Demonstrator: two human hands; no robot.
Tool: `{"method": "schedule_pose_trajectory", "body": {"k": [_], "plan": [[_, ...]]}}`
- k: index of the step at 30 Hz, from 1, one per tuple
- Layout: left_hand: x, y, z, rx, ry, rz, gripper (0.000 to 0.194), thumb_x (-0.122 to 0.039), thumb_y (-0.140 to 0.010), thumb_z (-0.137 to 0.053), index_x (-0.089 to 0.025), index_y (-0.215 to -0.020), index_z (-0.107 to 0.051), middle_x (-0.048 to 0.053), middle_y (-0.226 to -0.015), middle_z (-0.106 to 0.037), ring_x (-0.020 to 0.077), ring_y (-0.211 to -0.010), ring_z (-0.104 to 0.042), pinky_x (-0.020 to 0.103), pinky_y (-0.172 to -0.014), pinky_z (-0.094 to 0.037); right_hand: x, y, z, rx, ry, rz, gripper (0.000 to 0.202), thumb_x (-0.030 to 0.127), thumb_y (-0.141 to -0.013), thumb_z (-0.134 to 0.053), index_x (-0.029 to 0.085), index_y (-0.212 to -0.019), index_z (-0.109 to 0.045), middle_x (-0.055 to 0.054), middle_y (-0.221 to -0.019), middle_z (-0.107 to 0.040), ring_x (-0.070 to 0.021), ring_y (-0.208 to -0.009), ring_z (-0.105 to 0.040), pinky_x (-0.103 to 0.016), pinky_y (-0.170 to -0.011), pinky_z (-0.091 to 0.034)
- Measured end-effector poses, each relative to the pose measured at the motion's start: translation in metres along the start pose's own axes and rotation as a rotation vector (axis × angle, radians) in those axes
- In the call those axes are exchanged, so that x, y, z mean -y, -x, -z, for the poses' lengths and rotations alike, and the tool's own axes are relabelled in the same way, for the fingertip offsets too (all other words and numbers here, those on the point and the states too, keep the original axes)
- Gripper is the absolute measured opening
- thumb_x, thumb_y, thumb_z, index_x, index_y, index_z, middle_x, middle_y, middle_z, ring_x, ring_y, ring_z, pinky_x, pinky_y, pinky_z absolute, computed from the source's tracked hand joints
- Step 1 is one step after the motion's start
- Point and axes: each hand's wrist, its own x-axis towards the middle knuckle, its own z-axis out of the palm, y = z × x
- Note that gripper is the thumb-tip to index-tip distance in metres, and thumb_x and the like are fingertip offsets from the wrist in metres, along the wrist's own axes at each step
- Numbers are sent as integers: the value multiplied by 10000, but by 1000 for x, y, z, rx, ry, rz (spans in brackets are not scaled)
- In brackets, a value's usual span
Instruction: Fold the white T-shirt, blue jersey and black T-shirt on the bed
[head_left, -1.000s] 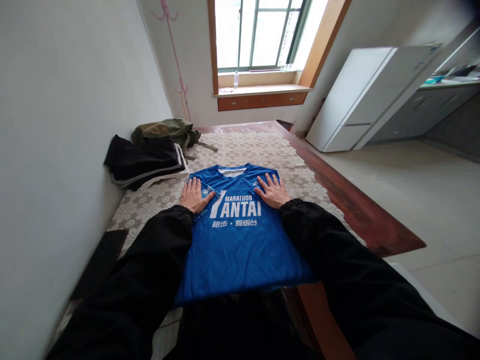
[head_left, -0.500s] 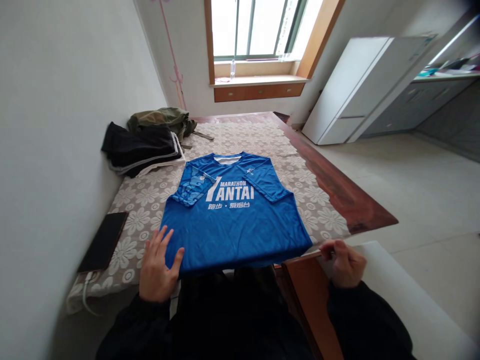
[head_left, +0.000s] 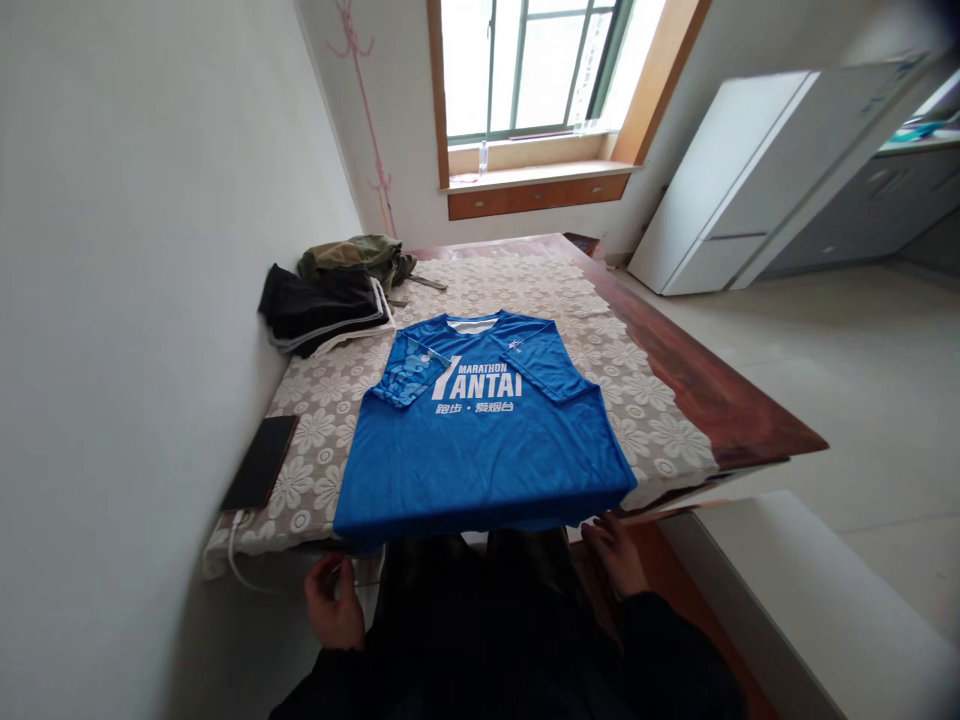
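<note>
A blue T-shirt (head_left: 487,460) with white lettering lies front up on the patterned tablecloth (head_left: 322,400); its sleeves are folded inward over the chest and its hem hangs over the near table edge. Below the shirt's left hem corner is my left hand (head_left: 336,603), fingers curled and nothing visible between them. My right hand (head_left: 616,555) is at the right hem corner, just under the edge, its fingertips partly hidden in shadow beside the cloth.
A black tablet (head_left: 262,462) with a white cable lies at the left by the wall. Behind it are folded dark clothes (head_left: 322,305) and a green backpack (head_left: 356,258). A white surface (head_left: 810,590) stands at the lower right, and a fridge (head_left: 720,185) farther back.
My left hand has left the shirt's left side, dropped below the table edge and curled. My right hand has moved left and down to beneath the right hem corner. The view has shifted slightly.
</note>
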Motion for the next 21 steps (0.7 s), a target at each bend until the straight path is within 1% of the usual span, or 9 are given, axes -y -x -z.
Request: {"method": "schedule_pose_trajectory", "body": {"k": [3,5,7,11,14,16,17,19,21], "plan": [[14,-6,-9,146,-45,11,431,-502,-989,-459,-220,-1315,-449,173,-1346,-601,316,-1236,-642,563,-1065,-531,4,-6,-7,-76,-152,-67,482,630,-904,-431,295,-1141,-684,-104,-956,-793,-390,-888,-776,-594,-743,-641],[19,-11,-13,230,-78,16,470,-536,-985,-444,-200,-1313,-445,201,-1356,-605,321,-1248,-648,519,-1056,-545,11,-9,-10,-56,-252,-100,449,646,-866,-493,317,-1073,-718,-84,-929,-803,-400,-884,-775,-612,-789,-631],[20,-15,-15,262,-94,22,493,-571,-981,-426,-197,-1301,-456,200,-1303,-646,324,-1226,-671,495,-1027,-566,17,-9,-12,-13,-286,-124,443,653,-851,-502,326,-1031,-740,-72,-898,-808,-418,-921,-768,-643,-837,-609],[14,-15,-19,241,-20,53,494,-644,-932,-474,-235,-1208,-505,159,-1176,-709,318,-1131,-720,501,-996,-575,22,-7,-12,2,-287,-172,439,675,-819,-506,320,-884,-757,-83,-865,-809,-438,-923,-761,-648,-845,-599],[5,-8,-19,232,59,89,503,-712,-857,-540,-243,-1034,-572,140,-1040,-747,336,-1037,-746,504,-954,-583,21,-1,-10,-7,-277,-210,473,713,-780,-528,296,-808,-751,-93,-856,-806,-429,-900,-762,-620,-837,-602],[-1,-3,-14,227,76,96,532,-745,-816,-568,-232,-953,-592,119,-926,-754,337,-956,-755,489,-896,-598,23,6,-6,-14,-285,-243,520,735,-750,-561,252,-788,-749,-109,-840,-802,-418,-907,-759,-587,-853,-599],[-5,0,-10,219,90,102,548,-750,-800,-586,-223,-952,-599,99,-858,-747,323,-887,-757,468,-840,-609,25,11,-2,-18,-315,-271,535,738,-729,-597,227,-785,-747,-116,-829,-798,-409,-908,-758,-560,-859,-599],[-17,2,2,185,160,116,573,-722,-768,-652,-208,-1019,-614,27,-696,-696,253,-679,-717,378,-679,-602,35,22,11,-60,-437,-354,540,716,-678,-704,195,-814,-741,-117,-821,-792,-377,-889,-754,-494,-844,-605],[-33,1,19,123,295,147,587,-640,-716,-760,-205,-1089,-635,-52,-546,-594,157,-482,-581,269,-525,-515,51,34,30,-147,-603,-451,548,650,-634,-813,193,-923,-732,-92,-820,-786,-324,-806,-745,-428,-767,-611]]}}
